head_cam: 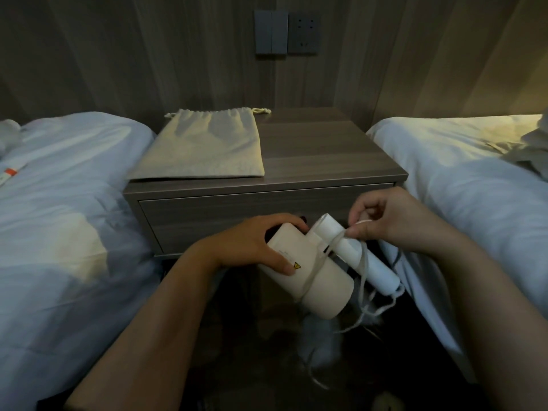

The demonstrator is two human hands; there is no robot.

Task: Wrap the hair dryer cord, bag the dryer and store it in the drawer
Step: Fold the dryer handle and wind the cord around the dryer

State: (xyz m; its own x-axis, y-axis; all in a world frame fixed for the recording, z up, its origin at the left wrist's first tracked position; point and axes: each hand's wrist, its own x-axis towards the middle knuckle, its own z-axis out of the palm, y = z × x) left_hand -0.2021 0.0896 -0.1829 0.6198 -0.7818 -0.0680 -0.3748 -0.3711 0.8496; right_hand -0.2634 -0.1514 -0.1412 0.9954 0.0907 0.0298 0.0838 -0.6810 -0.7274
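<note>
You are in the first step, wrapping the cord. Your left hand (252, 244) holds the hair dryer (329, 292) by its thick barrel, with the fingers over the top and the thumb on the side near the warning label. You hold the dryer in the air, in front of the closed drawer (207, 221). The grip of your right hand (394, 221) is narrow: it pinches the cord (314, 275) just beside the handle. One turn of cord already crosses the barrel, but much of it hangs loose below, toward the floor.

I think the next move calls for tension. Carry the pinched cord around the handle and barrel and pull each turn snug, so that it does not slip off. The plug end is not clear to me in this dark part. The bag (204, 146) lies flat on the counter (326, 149), not yet opened.
</note>
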